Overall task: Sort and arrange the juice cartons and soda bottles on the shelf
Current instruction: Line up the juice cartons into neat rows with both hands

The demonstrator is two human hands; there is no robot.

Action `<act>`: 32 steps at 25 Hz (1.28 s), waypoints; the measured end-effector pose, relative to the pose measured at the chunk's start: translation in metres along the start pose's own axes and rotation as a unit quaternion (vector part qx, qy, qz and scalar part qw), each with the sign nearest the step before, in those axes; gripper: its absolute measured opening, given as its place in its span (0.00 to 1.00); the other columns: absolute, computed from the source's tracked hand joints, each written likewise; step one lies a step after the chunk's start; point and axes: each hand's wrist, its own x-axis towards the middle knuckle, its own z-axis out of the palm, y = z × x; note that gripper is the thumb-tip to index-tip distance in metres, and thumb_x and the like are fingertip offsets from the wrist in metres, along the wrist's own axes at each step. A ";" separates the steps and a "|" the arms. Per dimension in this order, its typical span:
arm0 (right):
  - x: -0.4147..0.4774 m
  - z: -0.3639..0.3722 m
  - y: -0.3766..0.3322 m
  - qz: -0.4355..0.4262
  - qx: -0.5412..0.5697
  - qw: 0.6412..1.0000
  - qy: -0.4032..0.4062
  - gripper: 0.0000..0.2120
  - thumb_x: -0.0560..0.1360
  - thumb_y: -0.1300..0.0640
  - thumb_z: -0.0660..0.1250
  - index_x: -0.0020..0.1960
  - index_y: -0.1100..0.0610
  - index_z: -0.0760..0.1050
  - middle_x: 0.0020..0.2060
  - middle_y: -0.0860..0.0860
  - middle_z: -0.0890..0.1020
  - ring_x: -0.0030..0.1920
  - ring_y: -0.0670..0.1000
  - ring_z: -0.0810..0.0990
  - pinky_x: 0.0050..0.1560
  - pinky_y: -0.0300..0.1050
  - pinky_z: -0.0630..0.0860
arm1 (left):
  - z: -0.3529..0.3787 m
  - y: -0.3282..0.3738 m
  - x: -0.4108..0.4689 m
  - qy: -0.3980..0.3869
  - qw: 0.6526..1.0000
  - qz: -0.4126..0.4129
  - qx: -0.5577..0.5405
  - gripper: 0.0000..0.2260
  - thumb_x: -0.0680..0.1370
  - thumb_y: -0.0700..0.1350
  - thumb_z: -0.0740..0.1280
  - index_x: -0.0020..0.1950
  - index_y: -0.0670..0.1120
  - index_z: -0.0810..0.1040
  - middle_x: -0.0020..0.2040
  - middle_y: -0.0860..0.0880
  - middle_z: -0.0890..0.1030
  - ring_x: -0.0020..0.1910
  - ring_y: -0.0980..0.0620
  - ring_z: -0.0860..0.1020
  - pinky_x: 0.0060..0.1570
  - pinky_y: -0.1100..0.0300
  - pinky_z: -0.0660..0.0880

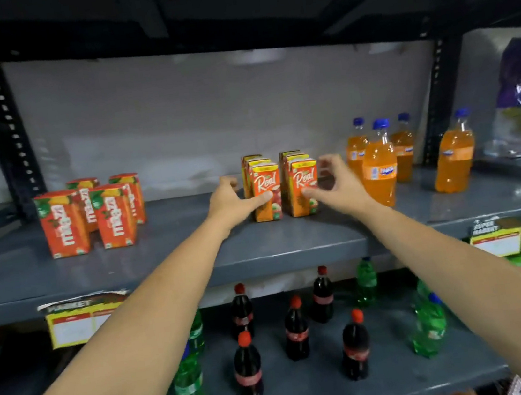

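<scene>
**Both hands placed around the two rows of Real cartons on the grey shelf**

At 9 o'clock on the shelf (161, 261), four orange cartons (87, 215) are seen in two pairs, set back from the front edge. A wide bare strip of shelf is left between them and the middle group.

The left hand (233, 201) is held half open at the left side of the Real cartons (281, 187); its thumb is laid on the front of the left front carton, the fingers are curled beside the row. Whether the carton is truly gripped cannot be told. Two rows are counted here, about three cartons in each, the back ones partly hidden. A narrow gap is kept between the rows.

The right hand (334, 183) is spread open at the right side, its thumb touching the right front carton, its fingers curled in the air.

At 3 o'clock, four orange soda bottles (378, 167) with blue caps are standing: three close together, just beside the right hand, and one apart near the upright post (436, 99).
</scene>
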 end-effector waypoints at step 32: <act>0.021 -0.002 0.012 0.171 0.313 0.934 -0.021 0.18 0.75 0.53 0.66 0.64 0.53 0.67 0.60 0.53 0.76 0.63 0.54 0.74 0.66 0.56 0.71 | 0.003 -0.007 0.034 0.097 0.991 -0.057 -0.078 0.16 0.72 0.48 0.72 0.56 0.43 0.75 0.52 0.46 0.80 0.52 0.49 0.78 0.49 0.50 0.79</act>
